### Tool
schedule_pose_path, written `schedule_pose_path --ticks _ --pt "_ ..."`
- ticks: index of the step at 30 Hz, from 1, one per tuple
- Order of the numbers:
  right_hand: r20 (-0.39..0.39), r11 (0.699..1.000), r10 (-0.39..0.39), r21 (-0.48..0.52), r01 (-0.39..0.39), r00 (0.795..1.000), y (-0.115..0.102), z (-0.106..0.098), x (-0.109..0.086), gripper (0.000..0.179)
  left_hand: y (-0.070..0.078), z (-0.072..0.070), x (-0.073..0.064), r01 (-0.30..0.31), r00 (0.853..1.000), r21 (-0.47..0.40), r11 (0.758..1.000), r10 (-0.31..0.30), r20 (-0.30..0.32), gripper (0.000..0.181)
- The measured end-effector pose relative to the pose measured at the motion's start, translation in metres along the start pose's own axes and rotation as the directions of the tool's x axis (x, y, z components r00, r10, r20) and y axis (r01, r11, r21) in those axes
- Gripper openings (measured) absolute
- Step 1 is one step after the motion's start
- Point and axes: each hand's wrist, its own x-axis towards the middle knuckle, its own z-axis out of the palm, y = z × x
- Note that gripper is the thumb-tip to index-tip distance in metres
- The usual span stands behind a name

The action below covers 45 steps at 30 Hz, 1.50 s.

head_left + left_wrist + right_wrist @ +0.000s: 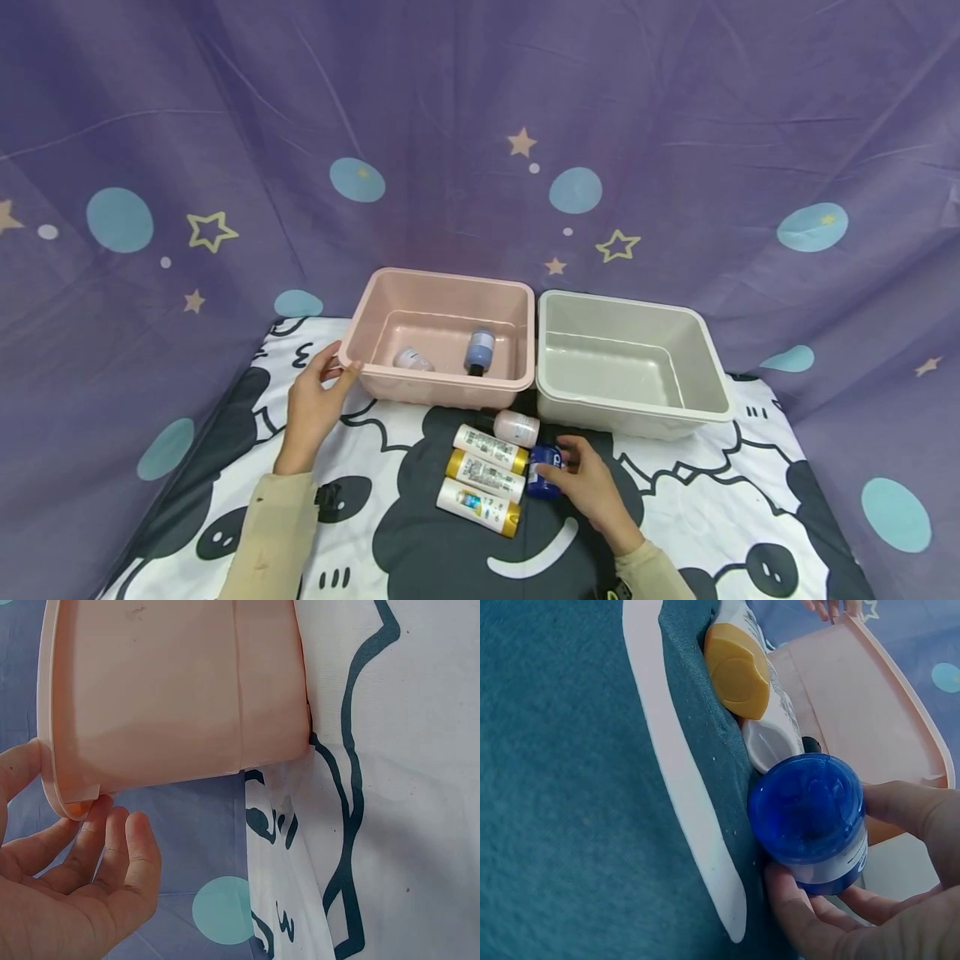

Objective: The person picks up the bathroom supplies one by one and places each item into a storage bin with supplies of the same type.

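My left hand (313, 410) pinches the front left corner of the pink plastic bin (438, 385). In the left wrist view the thumb lies on one side of the bin's rim and the fingers on the other. My right hand (592, 485) grips a blue jar (545, 471) with a white label. The right wrist view shows thumb and fingers around the jar (810, 814). Left of it lie several white tubes (487, 475) with gold caps, side by side. Just behind them is a small pale pink bottle (516, 428).
Inside the pink bin are a blue bottle (481, 350) with a black cap and a whitish bottle (412, 359). A pale grey-green bin (637, 417) stands on its right. A cartoon-print cloth (705, 500) covers the table, and a purple curtain (450, 100) hangs behind.
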Motion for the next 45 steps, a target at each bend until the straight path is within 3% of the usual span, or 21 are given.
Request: schedule_pose_path --ticks 8,16,20,34,39,45 --pt "-0.008 0.999 -0.016 0.03 0.016 1.0 0.001 -0.001 0.0 0.061 0.0 0.0 0.0 -0.004 1.0 -0.012 1.0 0.004 -0.003 0.065" --pt "0.01 0.983 -0.019 0.184 0.017 1.0 -0.003 -0.007 -0.003 0.06 -0.001 0.0 0.002 -0.004 1.0 -0.004 1.0 0.004 -0.002 0.065" --pt "0.02 0.975 0.005 0.222 -0.01 1.0 -0.021 -0.012 -0.009 0.059 -0.002 -0.001 0.003 -0.006 1.0 0.001 1.0 0.006 -0.005 0.067" --pt "0.082 0.935 -0.069 0.353 0.036 0.994 -0.06 -0.027 -0.022 0.059 -0.002 -0.001 0.004 0.004 1.0 -0.009 1.0 -0.004 -0.001 0.068" --pt "0.097 0.919 -0.119 0.388 0.072 0.988 -0.072 -0.03 -0.024 0.058 -0.003 -0.001 0.002 0.009 1.0 -0.008 1.0 -0.009 0.003 0.068" --pt "0.117 0.922 -0.195 0.361 0.141 0.974 -0.091 -0.037 -0.016 0.057 -0.002 0.0 0.0 0.012 1.0 -0.013 1.0 -0.012 0.007 0.066"
